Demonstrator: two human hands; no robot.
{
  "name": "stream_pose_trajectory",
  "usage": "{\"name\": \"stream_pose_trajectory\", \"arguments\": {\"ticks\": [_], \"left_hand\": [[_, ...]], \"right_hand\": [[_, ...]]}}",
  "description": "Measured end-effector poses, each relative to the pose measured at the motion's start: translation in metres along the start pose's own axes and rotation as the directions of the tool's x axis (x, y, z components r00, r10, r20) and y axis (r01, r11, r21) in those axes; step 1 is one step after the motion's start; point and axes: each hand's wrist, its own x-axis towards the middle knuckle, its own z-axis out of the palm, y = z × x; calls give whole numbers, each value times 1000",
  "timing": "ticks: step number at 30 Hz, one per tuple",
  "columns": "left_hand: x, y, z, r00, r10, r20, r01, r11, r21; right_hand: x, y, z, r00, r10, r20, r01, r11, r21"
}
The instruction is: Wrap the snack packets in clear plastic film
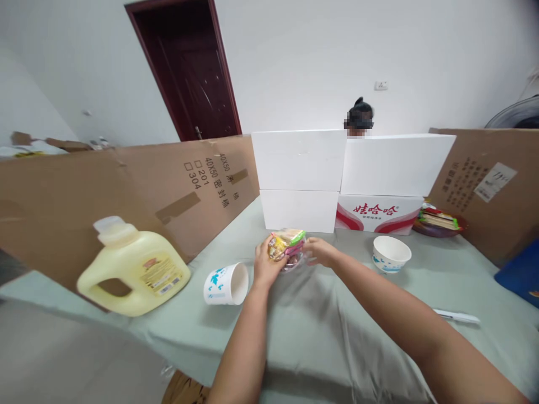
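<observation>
My left hand (268, 262) is wrapped round the left side of a bundle of colourful snack packets (288, 242), some yellow, some green and pink. Clear plastic shows around and under the bundle; whether it is a bag or a bowl I cannot make out. At its right side, my right hand (320, 252) has bent fingers closed against the plastic edge. Left of my left forearm, a white paper bowl with blue leaves (225, 284) lies tipped on its side. A second paper bowl (391, 253) stands upright, to the right of my right hand.
A yellow detergent jug (135, 269) lies tilted at the left. White boxes (301, 163) form a wall behind, between cardboard panels (189, 185). A dark basket (438, 229) holds packets. A white pen-like object (458, 317) lies at right. Another person (359, 116) is beyond the boxes.
</observation>
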Motion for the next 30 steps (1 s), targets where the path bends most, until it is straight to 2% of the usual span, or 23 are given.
{"name": "stream_pose_trajectory", "arguments": {"ticks": [3,6,8,12,15,18,26,30], "left_hand": [[2,-11,0,995,-19,-96,12,998,-67],[5,-18,1,988,-45,-151,34,997,-76],[6,-23,4,995,-49,-87,48,999,-23],[3,-29,15,986,-39,163,25,996,85],[-3,-29,25,964,-17,267,-13,994,112],[-7,-27,31,953,-15,303,-33,988,152],[-7,-24,29,913,-38,407,-78,961,266],[-5,6,29,935,-31,354,-74,958,278]], "right_hand": [[0,-21,-4,989,-132,-73,112,967,-227],[2,-34,-11,966,-242,-94,175,875,-451],[4,-37,-16,961,-266,-73,181,808,-561],[6,-36,-26,957,-287,-49,171,691,-703],[5,-33,-32,945,-323,-47,170,610,-774],[2,-29,-40,936,-346,-63,151,557,-817],[-1,-17,-54,889,-439,-131,124,505,-854],[-5,-13,-52,853,-511,-107,173,469,-866]]}}
